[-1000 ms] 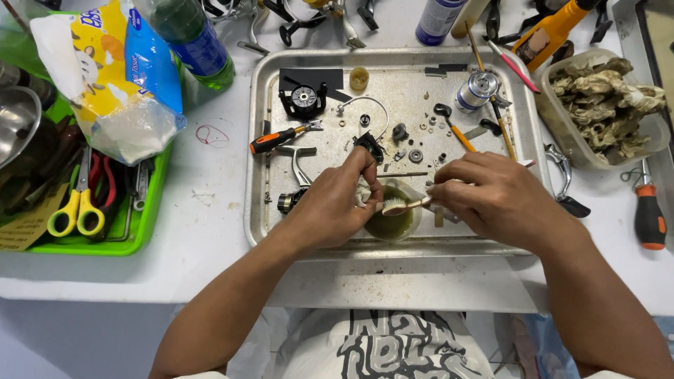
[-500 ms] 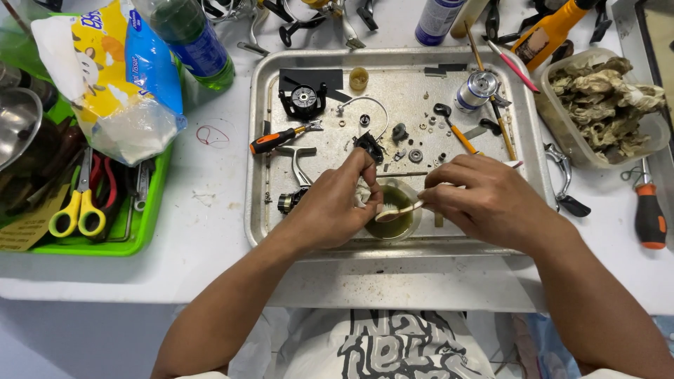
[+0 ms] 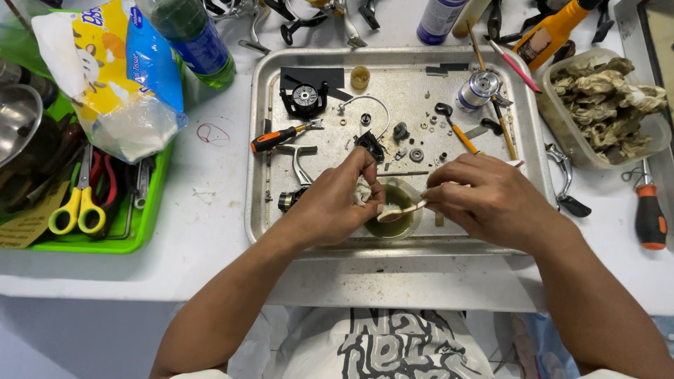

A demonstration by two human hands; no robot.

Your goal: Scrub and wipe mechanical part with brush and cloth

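Note:
Over the near part of a metal tray [image 3: 261,140], my left hand [image 3: 335,203] pinches a small part wrapped in a white cloth, held at the edge of a small round dish of greenish liquid [image 3: 393,223]. My right hand [image 3: 491,200] grips a small pale brush [image 3: 400,210] whose head reaches over the dish toward the left fingers. Loose fishing-reel parts lie on the tray: a black spool housing [image 3: 305,98], a silver spool [image 3: 479,88], a bail wire [image 3: 365,102], a reel handle [image 3: 298,172] and small washers.
An orange-handled screwdriver [image 3: 277,137] lies on the tray's left. A green bin [image 3: 144,217] with yellow scissors [image 3: 77,207] and a tissue pack [image 3: 112,77] stands left. A plastic tub of dirty rags [image 3: 607,105] and a red screwdriver [image 3: 649,214] lie right. Bottles line the far edge.
The brush in my right hand has shifted slightly left and down over the dish, toward the cloth-wrapped part. My left hand stays in place.

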